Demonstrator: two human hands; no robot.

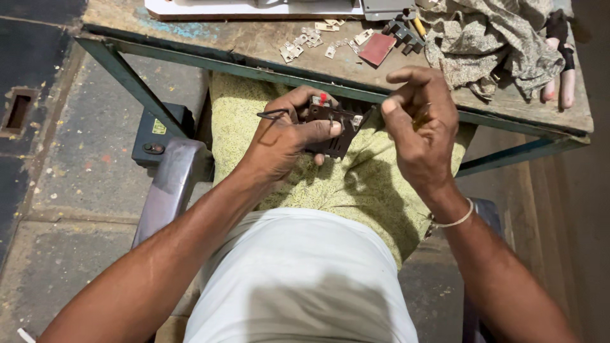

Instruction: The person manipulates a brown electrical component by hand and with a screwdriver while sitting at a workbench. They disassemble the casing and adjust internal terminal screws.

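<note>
My left hand [283, 136] grips a dark brown electrical switch part [333, 124] with a red tab, small metal contacts and a thin black wire loop sticking out to the left. It is held over my lap, just below the workbench edge. My right hand [419, 124] is beside it on the right, fingers pinched together at the part's right end. Whether something small sits between those fingertips I cannot tell. A pale band circles my right wrist.
A worn wooden workbench [254, 38] on a green metal frame holds several small metal contacts [302, 43], a red-brown plate [377, 48], dark plastic pieces [401, 33], a crumpled cloth [489, 35] and red-handled pliers [559, 70]. A dark box [159, 133] sits on the floor at left.
</note>
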